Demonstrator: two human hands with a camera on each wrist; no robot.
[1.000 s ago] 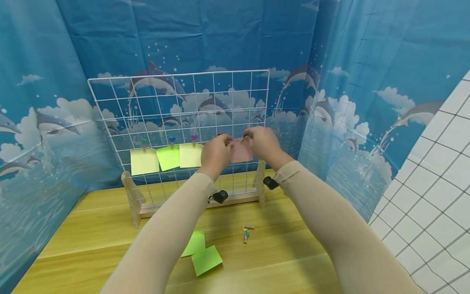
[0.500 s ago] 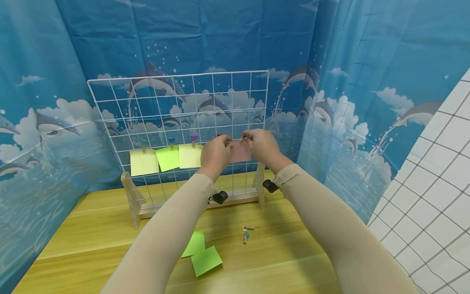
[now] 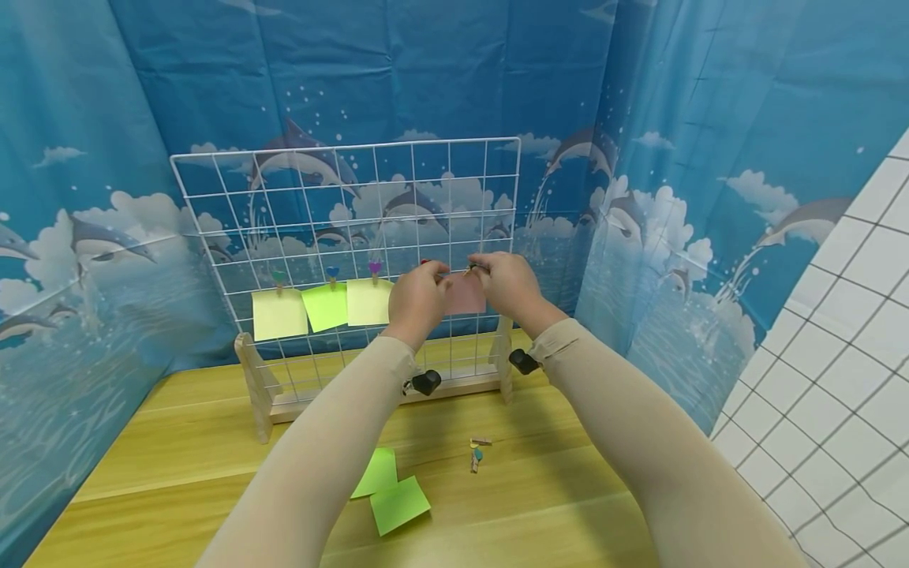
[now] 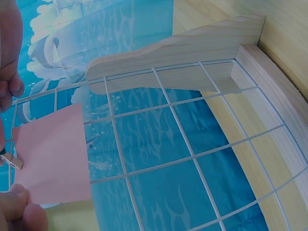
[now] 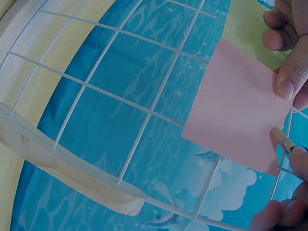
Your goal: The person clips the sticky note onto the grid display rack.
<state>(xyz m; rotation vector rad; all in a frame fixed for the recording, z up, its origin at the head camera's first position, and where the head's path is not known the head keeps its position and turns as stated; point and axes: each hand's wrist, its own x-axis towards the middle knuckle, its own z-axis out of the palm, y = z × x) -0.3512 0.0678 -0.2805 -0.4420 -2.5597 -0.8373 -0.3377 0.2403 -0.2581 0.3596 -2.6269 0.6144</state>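
Beside three clipped notes [image 3: 325, 306], the left hand [image 3: 416, 303] pinches the pink note [image 3: 465, 295] by its top edge against the wire grid [image 3: 345, 147] — apparently to steady it — while the right hand [image 3: 514, 285] grips a clothespin [image 5: 281, 138] at that same edge.

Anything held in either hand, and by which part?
Left hand: the pink note, pinched near its upper left corner. Right hand: a wooden clothespin, held by its handle end, tip at the note's top edge.

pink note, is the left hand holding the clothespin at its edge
No, the right hand pinches the clothespin, while the left hand holds the pink note.
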